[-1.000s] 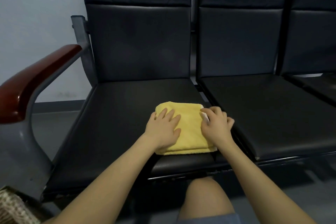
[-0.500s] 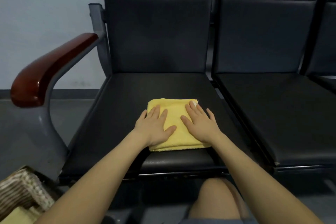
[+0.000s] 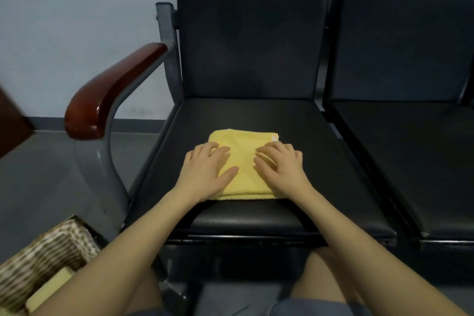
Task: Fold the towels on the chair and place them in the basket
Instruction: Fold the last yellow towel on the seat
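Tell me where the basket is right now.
In the head view the woven basket sits on the floor at the lower left, below the chair's wooden armrest and beside the left forearm, with something pale yellow lying inside it.

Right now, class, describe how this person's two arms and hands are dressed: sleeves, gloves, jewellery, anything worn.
Both forearms are bare, with no sleeves in view. The left hand and right hand wear no gloves, and no rings, watch or bracelets show. Grey-blue shorts show at the bottom edge.
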A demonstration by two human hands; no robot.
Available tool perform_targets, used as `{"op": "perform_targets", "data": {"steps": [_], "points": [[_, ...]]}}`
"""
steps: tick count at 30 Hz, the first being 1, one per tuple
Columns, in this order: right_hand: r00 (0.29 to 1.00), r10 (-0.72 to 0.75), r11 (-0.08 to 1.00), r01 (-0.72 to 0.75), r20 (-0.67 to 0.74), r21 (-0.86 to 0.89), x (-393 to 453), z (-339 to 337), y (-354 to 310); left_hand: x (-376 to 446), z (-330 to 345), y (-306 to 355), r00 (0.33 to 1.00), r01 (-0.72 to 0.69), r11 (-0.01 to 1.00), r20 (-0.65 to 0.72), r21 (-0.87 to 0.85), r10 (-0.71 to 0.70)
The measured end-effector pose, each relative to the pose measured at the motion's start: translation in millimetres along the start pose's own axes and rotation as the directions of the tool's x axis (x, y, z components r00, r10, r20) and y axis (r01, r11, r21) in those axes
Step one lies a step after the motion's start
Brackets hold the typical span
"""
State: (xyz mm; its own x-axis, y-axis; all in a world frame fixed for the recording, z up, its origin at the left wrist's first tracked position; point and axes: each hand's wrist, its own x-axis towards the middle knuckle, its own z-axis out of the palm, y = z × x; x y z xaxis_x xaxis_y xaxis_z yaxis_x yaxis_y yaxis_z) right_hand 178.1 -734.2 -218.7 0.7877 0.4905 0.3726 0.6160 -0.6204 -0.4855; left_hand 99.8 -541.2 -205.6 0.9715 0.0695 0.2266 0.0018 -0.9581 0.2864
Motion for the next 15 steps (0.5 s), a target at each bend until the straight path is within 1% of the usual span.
{"op": "perform_targets", "data": {"steps": [1, 3, 5, 8, 11, 13, 15], "points": [[0.999, -0.044, 0.996, 0.042, 0.017, 0.074, -5.1, -2.1, -0.7, -6.4, -1.5, -0.6, 0.999, -0.045, 0.998, -0.011, -0.038, 0.044], [0.991, -0.118, 0.984, 0.109, 0.057, 0.144, -14.5, -3.9, -1.0, -18.9, -0.3, -3.4, 0.992, -0.129, 0.99, -0.027, -0.058, 0.127], [0.985, -0.145, 0.983, 0.132, 0.098, 0.132, -21.3, -6.7, -1.0, -28.4, 2.6, -5.6, 0.975, -0.215, 0.977, -0.052, -0.005, 0.214], [0.978, -0.122, 0.992, 0.116, 0.168, 0.047, -29.7, -12.2, -0.7, -36.6, 3.8, -10.2, 0.952, -0.295, 0.949, -0.056, 0.107, 0.302], [0.974, -0.112, 0.993, 0.104, 0.195, 0.052, -38.5, -15.5, 1.9, -38.6, 0.9, -15.9, 0.941, -0.333, 0.931, -0.018, 0.147, 0.339], [0.975, -0.093, 0.993, 0.075, 0.203, 0.092, -42.6, -19.5, 3.7, -38.4, -0.3, -18.2, 0.946, -0.321, 0.936, 0.001, 0.146, 0.324], [0.973, -0.104, 0.99, 0.081, 0.205, 0.115, -43.5, -21.5, 7.1, -37.1, -1.0, -19.2, 0.954, -0.297, 0.946, 0.001, 0.131, 0.3]]}}
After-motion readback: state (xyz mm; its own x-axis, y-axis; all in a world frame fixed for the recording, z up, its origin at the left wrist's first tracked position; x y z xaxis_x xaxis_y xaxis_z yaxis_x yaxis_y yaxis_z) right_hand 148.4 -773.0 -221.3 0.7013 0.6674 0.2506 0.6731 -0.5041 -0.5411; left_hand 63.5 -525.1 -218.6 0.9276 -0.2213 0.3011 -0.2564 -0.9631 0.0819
